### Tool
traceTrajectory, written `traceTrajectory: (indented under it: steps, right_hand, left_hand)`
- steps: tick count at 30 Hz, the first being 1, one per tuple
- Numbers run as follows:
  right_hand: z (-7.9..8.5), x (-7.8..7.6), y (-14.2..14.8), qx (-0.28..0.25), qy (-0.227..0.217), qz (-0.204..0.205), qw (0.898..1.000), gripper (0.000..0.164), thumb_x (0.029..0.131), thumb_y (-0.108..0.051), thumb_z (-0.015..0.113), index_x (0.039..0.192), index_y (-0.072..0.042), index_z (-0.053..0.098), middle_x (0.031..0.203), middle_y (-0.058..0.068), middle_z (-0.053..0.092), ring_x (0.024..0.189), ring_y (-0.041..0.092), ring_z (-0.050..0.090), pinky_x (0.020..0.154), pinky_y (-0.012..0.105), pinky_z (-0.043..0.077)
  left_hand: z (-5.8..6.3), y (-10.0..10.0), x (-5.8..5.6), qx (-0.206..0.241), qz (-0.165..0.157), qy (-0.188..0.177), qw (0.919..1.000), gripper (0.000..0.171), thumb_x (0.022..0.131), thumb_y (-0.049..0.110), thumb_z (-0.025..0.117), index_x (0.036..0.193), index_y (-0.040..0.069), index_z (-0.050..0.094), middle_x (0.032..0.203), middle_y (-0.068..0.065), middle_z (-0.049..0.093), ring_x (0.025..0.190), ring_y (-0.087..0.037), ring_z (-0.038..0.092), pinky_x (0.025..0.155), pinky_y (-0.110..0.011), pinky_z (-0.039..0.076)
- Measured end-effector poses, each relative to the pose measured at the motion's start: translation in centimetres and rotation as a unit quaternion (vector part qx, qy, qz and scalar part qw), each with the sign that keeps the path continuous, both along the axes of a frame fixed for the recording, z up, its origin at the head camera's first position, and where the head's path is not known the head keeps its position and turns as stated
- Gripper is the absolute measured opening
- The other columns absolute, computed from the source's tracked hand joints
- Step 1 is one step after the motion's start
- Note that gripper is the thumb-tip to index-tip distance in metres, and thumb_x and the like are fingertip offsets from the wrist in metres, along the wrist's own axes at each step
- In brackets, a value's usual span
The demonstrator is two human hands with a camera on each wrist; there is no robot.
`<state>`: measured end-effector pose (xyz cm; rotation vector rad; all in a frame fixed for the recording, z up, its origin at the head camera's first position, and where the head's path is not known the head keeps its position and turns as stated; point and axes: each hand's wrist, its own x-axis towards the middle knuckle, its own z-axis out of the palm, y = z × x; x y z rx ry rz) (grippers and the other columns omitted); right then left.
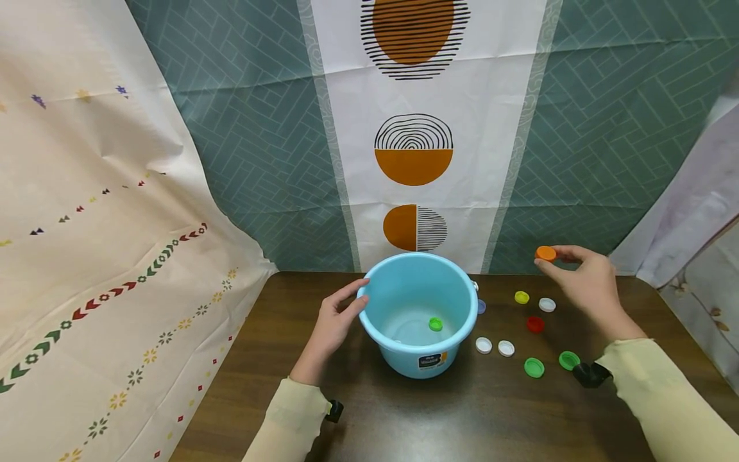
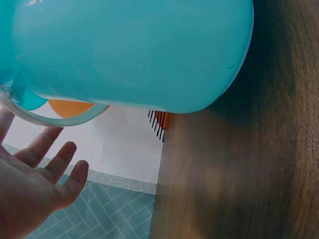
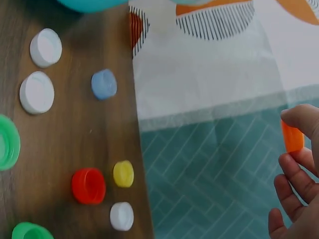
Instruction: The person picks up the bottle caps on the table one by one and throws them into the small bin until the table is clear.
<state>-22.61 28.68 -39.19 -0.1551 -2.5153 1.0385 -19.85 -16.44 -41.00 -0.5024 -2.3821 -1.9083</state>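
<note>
Nearest, two pale yellow sleeves [image 1: 291, 420] reach in over the dark wooden surface [image 1: 416, 430]. Next, on the right, lie two green caps, the left-hand green cap [image 1: 534, 367] slightly nearer than the right-hand green cap [image 1: 569, 360]. Farther in and to the left, just beside the blue bucket [image 1: 398, 362], sit a left white cap [image 1: 484, 345] and a right white cap [image 1: 506, 348]. The bucket stands upright near the middle; a bright green cap [image 1: 435, 324] rests inside on its bottom, with perhaps a pale one at the near wall, hard to make out. The left hand [image 1: 333, 321] touches the bucket's left rim, its fingers spread and loose. Right of the bucket lies a red cap [image 1: 535, 324], then a far white cap [image 1: 547, 305], a blue cap [image 1: 482, 307] by the bucket's wall and a yellow cap [image 1: 522, 297]. At far right, raised off the surface, the right hand [image 1: 594, 282] pinches an orange cap [image 1: 545, 254] between thumb and fingers. Behind everything hangs a teal-and-white cloth [image 1: 254, 128].
</note>
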Motion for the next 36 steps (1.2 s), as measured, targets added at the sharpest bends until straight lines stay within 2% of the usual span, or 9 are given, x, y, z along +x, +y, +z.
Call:
traceTrajectory:
  steps: [4,10,19,23,26,30,36]
  right_hand:
    - [0.8,0.1,-1.2,-0.005,-0.004,0.017,1.0,0.062,0.077,-0.057,0.066,0.118,-0.011,0.062,0.116,0.015,0.063,0.106,0.028,0.05,0.073,0.032,0.035]
    - [1.4,0.2,-3.0,-0.005,0.005,0.032,0.999,0.061,0.077,-0.057,0.067,0.117,-0.011,0.063,0.115,0.015,0.064,0.106,0.031,0.052,0.075,0.036,0.037]
    - [2.5,0.8,-6.0,-0.004,0.007,0.059,0.998,0.06,0.075,-0.057,0.068,0.116,-0.014,0.064,0.114,0.011,0.064,0.104,0.027,0.052,0.072,0.034,0.04]
    - [3.0,1.0,-7.7,-0.01,0.011,0.081,0.997,0.057,0.075,-0.057,0.069,0.116,-0.018,0.064,0.114,0.007,0.065,0.099,0.022,0.052,0.064,0.031,0.043]
    - [3.0,1.0,-8.9,-0.016,0.009,0.103,0.995,0.055,0.075,-0.055,0.07,0.115,-0.019,0.064,0.114,0.005,0.065,0.1,0.022,0.053,0.065,0.031,0.045]
    - [2.7,1.1,-10.5,-0.022,0.002,0.122,0.992,0.053,0.075,-0.053,0.071,0.115,-0.019,0.064,0.113,0.002,0.065,0.104,0.021,0.053,0.075,0.034,0.044]
    - [3.3,1.5,-12.8,-0.04,-0.002,0.147,0.988,0.05,0.074,-0.052,0.072,0.112,-0.021,0.065,0.11,-0.003,0.065,0.098,0.016,0.053,0.069,0.034,0.049]
  left_hand:
    - [0.0,0.0,0.0,0.006,0.001,0.001,1.0,0.04,0.092,0.021,0.059,0.131,0.01,0.055,0.136,-0.007,0.053,0.117,-0.032,0.056,0.086,-0.031,0.053]
    - [0.1,0.1,0.0,0.009,0.003,0.0,1.0,0.04,0.092,0.021,0.059,0.131,0.009,0.055,0.136,-0.008,0.053,0.116,-0.032,0.056,0.086,-0.032,0.053]
    - [0.2,0.2,0.1,0.006,0.002,-0.002,1.0,0.04,0.092,0.02,0.059,0.131,0.008,0.055,0.136,-0.009,0.053,0.115,-0.032,0.057,0.084,-0.03,0.053]
    - [0.2,0.2,0.1,0.006,0.007,-0.004,1.0,0.04,0.092,0.021,0.059,0.13,0.009,0.055,0.135,-0.008,0.054,0.114,-0.028,0.058,0.085,-0.03,0.053]
    - [0.2,0.2,0.1,0.005,0.011,-0.005,0.9999,0.04,0.092,0.022,0.06,0.13,0.01,0.056,0.135,-0.008,0.055,0.113,-0.026,0.059,0.085,-0.03,0.053]
    - [0.2,0.3,0.2,0.006,0.008,-0.007,0.9999,0.04,0.092,0.021,0.059,0.13,0.009,0.055,0.135,-0.01,0.054,0.114,-0.03,0.058,0.085,-0.031,0.053]
    - [0.0,0.4,0.1,0.003,0.01,0.001,0.9999,0.04,0.092,0.021,0.059,0.13,0.008,0.055,0.135,-0.009,0.054,0.115,-0.028,0.057,0.085,-0.029,0.053]
